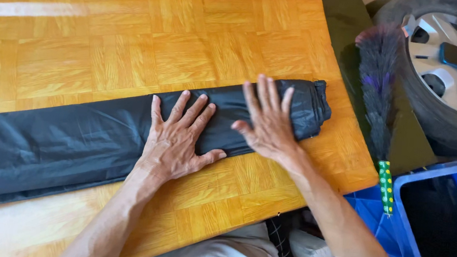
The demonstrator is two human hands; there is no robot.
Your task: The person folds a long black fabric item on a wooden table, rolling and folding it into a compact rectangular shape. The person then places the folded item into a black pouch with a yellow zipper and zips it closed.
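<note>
A long strip of folded black plastic sheet (53,145) lies across the wooden table (137,36), running from the left edge to a rolled-up end (311,106) at the right. My left hand (177,137) lies flat on the strip near its middle, fingers spread. My right hand (268,121) rests with fingers apart on the sheet just beside the rolled end. Neither hand grips anything.
A feather duster (379,104) with a green patterned handle lies off the table's right edge. Behind it is a car tyre (446,71) with a phone on the wheel. A blue plastic crate (443,222) stands at the lower right.
</note>
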